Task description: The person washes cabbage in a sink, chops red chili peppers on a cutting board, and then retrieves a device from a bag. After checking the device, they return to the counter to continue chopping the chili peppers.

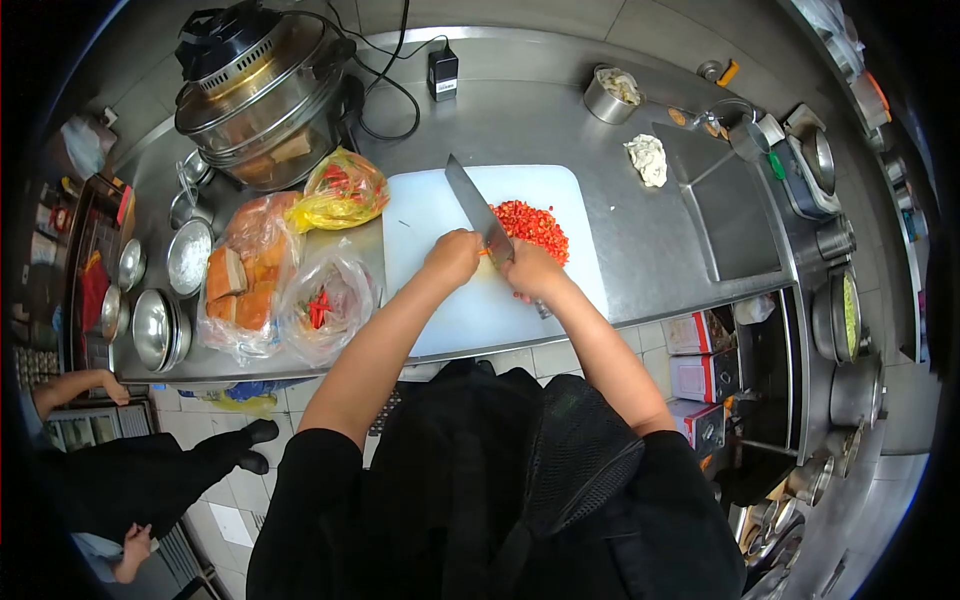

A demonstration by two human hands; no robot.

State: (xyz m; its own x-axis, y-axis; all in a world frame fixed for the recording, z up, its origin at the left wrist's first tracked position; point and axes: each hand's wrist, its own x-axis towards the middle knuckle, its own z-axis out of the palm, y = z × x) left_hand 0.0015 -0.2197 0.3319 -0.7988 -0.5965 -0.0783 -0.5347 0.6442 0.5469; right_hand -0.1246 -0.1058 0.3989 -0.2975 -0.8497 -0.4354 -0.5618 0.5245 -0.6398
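Note:
My right hand is wrapped round the handle of a large kitchen knife, whose broad blade points up and left over the white cutting board. Just left of the blade, my left hand is closed with its fingertips on a small red-orange piece of chili, mostly hidden by the fingers. A heap of chopped red chilies lies on the board, right of the blade. Whole red chilies are inside an open clear plastic bag left of the board.
Left stand a yellow bag of chilies, bagged browned blocks of food, metal bowls and a glass-bowl cooker. A sink, metal pot and white lump are right. Another person's hand shows lower left.

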